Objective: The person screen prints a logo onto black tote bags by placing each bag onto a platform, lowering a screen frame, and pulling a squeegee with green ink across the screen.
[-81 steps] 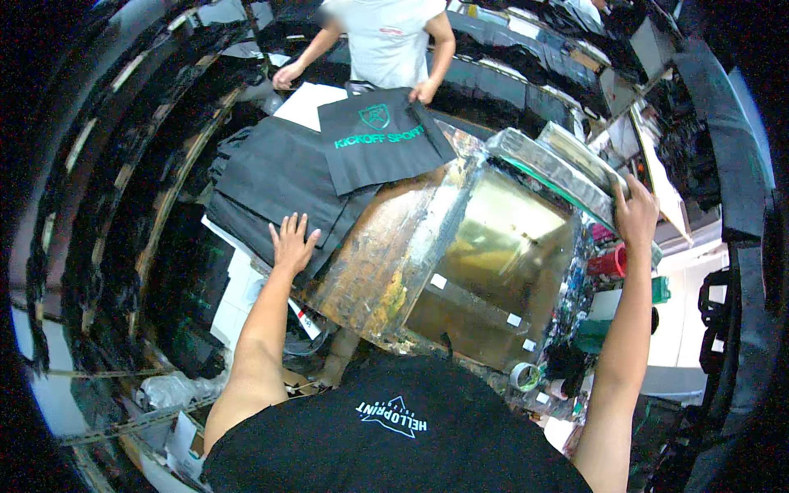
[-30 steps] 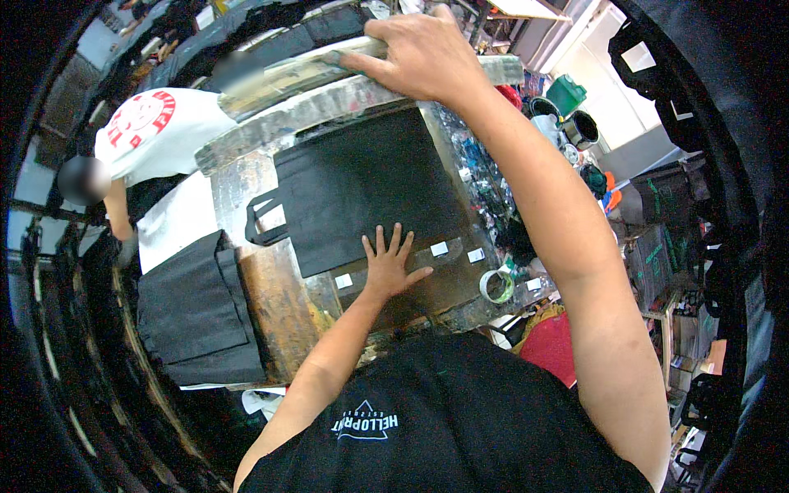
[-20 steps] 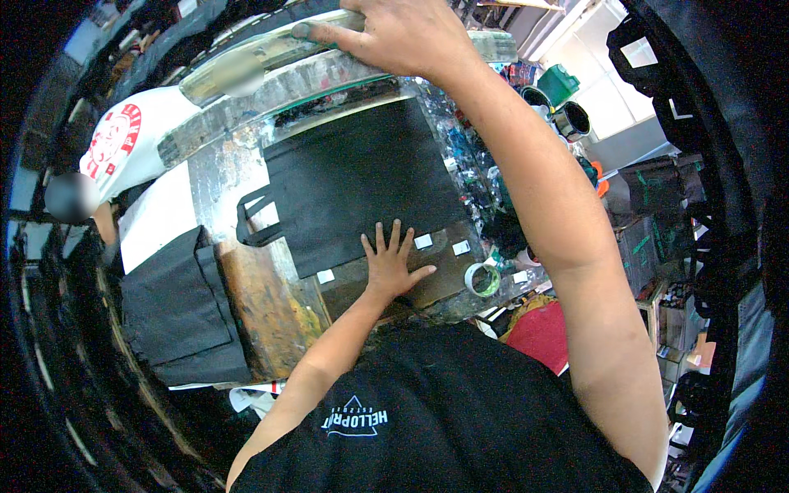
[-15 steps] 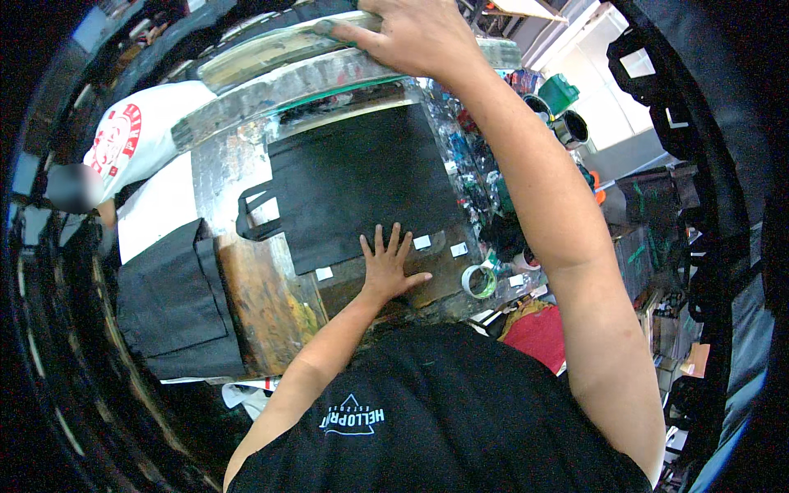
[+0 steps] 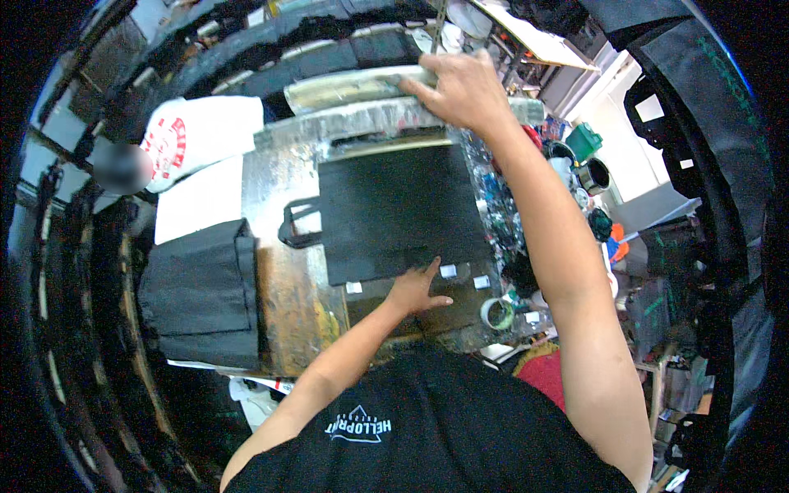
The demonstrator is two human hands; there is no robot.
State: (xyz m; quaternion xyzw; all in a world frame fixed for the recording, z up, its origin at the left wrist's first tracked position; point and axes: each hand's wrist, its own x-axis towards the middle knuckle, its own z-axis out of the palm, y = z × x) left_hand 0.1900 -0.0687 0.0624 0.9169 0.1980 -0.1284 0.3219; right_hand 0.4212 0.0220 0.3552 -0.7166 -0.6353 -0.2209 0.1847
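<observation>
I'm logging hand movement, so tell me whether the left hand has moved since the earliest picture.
Yes, the left hand has moved right, from the stack of black bags to among the white tabs on the brown panel.

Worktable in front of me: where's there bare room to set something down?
Bare stained worktable shows between the bag stack and the flat black bag, below its handle; also the white sheet beyond the stack. Crowded: the right edge, with a tape roll and small clutter.

- Near: white lettering (image 5: pixel 360 427) and peaked outline on the wearer's black shirt (image 5: pixel 493 435).
- Far left: red circular lettering (image 5: pixel 178 144) on another person's white shirt (image 5: pixel 226 122).
- Right: green print (image 5: pixel 654 306), too small to read.
</observation>
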